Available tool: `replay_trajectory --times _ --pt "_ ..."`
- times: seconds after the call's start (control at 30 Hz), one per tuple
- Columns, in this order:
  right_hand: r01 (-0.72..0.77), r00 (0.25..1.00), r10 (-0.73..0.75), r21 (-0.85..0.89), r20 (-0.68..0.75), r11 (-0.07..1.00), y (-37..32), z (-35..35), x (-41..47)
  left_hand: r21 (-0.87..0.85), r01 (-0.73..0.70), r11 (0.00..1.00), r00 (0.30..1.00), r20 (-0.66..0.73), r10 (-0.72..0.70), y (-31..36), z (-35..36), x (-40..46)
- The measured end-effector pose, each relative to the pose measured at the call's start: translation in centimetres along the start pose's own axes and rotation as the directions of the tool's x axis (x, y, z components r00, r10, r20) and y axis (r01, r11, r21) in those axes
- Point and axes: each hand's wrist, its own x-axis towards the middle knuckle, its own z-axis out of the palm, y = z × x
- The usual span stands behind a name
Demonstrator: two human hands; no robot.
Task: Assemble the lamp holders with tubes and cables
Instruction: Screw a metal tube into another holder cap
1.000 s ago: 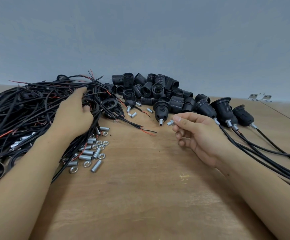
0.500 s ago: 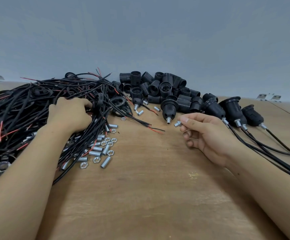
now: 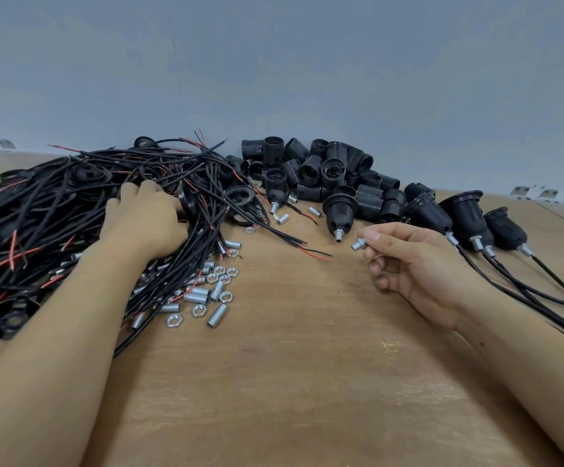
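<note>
Grey wall behind, wooden bench below us. At 10 o'clock our left hand sits on the tangled cable pile, fingers curled into the black and red wires, gripping some. At 2 o'clock our right hand pinches a small threaded metal tube between thumb and forefinger, held off the bench, just beside the standing lamp holder with its own tube pointing toward us. Loose black holder shells heaped at 12. Loose tubes and nuts lie near the left wrist. Three assembled holders with cables lie at 3 o'clock.
</note>
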Motion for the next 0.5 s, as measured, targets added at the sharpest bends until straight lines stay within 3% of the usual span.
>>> replay_trajectory --times 0.17,0.3,0.5 --pt "0.002 1.000 -0.002 -0.001 0.000 1.000 -0.01 0.00 -0.12 -0.106 -0.050 0.993 0.998 -0.031 0.047 -0.13 -0.11 0.12" --pt "0.002 1.000 -0.002 -0.004 -0.002 1.000 -0.02 0.07 -0.08 -0.043 -0.054 0.998 0.997 -0.049 0.052 0.57 0.15 -0.11" --pt "-0.002 1.000 0.002 -0.002 -0.004 1.000 -0.03 0.07 -0.11 -0.100 -0.062 0.993 0.998 0.023 0.064 0.46 0.18 -0.05"
